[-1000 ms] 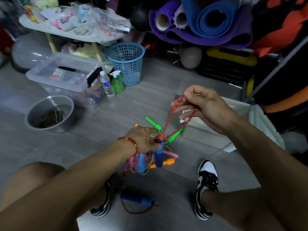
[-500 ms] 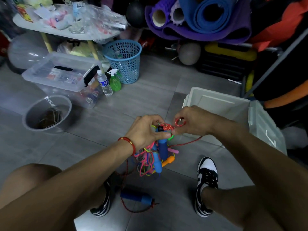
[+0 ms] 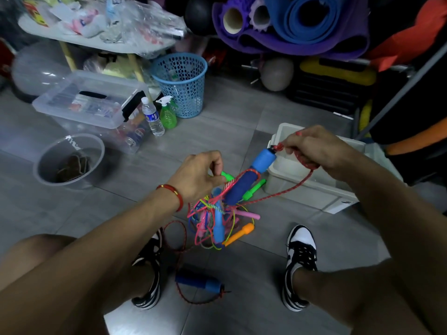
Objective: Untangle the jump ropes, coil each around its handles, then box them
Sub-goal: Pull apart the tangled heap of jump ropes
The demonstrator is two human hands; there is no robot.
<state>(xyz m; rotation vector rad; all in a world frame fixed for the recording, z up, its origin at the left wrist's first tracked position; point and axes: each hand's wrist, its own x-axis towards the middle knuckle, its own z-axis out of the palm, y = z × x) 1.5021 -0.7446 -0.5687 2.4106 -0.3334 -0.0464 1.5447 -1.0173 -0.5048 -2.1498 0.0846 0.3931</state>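
A tangle of jump ropes [image 3: 217, 213] with green, pink, orange and light blue handles hangs between my knees. My left hand [image 3: 200, 172] pinches the ropes at the top of the bundle. My right hand [image 3: 312, 147] grips the red braided rope [image 3: 303, 160] where it leaves a blue foam handle [image 3: 251, 175]; that handle tilts up to the right, with a loop of red rope around its middle. The rope's other blue handle [image 3: 198, 282] lies on the floor between my shoes. A white plastic box [image 3: 302, 189] stands open under my right hand.
A clear bowl [image 3: 70, 160] sits on the grey tile floor at left. Behind it are a lidded clear bin [image 3: 92, 100], a water bottle [image 3: 151, 117], a green spray bottle [image 3: 167, 114] and a blue mesh basket [image 3: 181, 83]. Rolled mats [image 3: 302, 22] fill the back.
My right hand has pulled up and to the right with the red rope, drawing the blue foam handle out of the bundle. My left hand stays on the tangle.
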